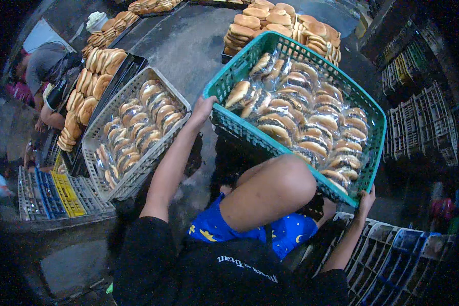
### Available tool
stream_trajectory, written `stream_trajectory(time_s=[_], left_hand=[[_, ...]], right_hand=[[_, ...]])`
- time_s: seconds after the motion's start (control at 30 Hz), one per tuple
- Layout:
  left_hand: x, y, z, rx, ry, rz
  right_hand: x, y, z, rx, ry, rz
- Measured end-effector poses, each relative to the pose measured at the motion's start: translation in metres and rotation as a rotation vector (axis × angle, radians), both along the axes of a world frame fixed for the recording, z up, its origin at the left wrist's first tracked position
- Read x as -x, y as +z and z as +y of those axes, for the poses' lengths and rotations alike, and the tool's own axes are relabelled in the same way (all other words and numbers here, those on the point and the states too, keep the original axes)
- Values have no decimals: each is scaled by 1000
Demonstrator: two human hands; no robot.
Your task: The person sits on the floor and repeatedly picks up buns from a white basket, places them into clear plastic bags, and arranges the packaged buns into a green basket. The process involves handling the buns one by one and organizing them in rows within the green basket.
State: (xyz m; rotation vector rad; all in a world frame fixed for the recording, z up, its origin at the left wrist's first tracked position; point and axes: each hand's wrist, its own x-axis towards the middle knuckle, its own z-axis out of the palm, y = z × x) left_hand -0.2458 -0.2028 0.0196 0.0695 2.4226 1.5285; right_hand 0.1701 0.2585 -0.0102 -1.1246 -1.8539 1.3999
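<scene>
A teal plastic crate point(252, 132) with slotted walls is held in front of me, over my raised knee. My left hand point(204, 110) grips its left corner, and my right hand point(365, 201) grips the near right corner. Inside are rows of split bread buns point(325, 122) with a dark filling, wrapped in clear plastic. The crate sits tilted in the view, and its underside is hidden. Left of my left forearm stands a whitish slotted crate point(164, 151) holding similar wrapped buns point(137, 124).
Unwrapped buns lie piled on black trays point(113, 86) at the left, near another person point(48, 69). More bun stacks point(248, 25) stand beyond the teal crate. Stacked crates flank me at lower left point(67, 193), right point(420, 126) and lower right point(390, 244).
</scene>
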Motion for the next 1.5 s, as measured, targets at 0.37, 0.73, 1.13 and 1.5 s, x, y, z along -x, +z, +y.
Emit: stream_trajectory(time_s=[0.37, 0.73, 1.13, 1.5], left_hand=[[14, -16, -3, 52, 173, 132], [-8, -17, -22, -238, 233, -154], [13, -18, -8, -250, 208, -366], [51, 53, 18, 359, -285, 318]], right_hand=[[36, 4, -29, -121, -76, -23], [7, -26, -62, 208, -413, 551], [188, -27, -176, 1075, -296, 821], [-41, -159, -77, -308, -428, -521]])
